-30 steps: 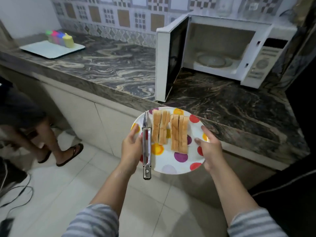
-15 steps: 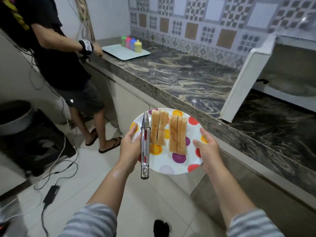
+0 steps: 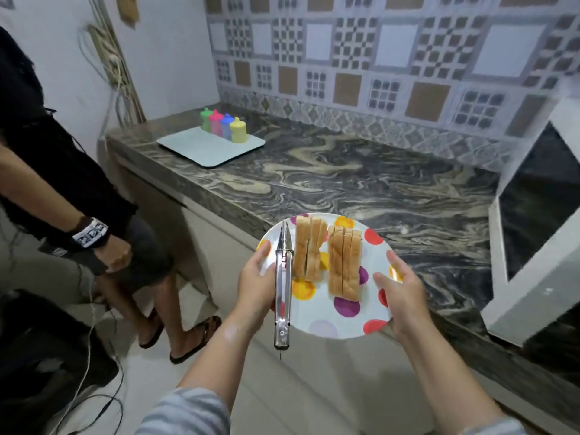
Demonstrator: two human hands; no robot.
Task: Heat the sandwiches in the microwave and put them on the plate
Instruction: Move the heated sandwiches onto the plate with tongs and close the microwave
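Sandwiches stood on edge in two rows on the spotted plate, which we carried in front of the marble counter, not resting on it. Our left hand gripped the plate's rim at nine o'clock, thumb curled over the edge, and seemed to pin the metal tongs there too; the tongs lay closed along the plate from twelve to six, their handle end jutting past the rim. Our right hand held the rim at three o'clock, thumb on top and fingers underneath. At about two o'clock from the plate we saw the microwave door swung open. At eleven o'clock, far along the counter, four coloured bottles stood on a pale tray. Another person stood at nine o'clock.
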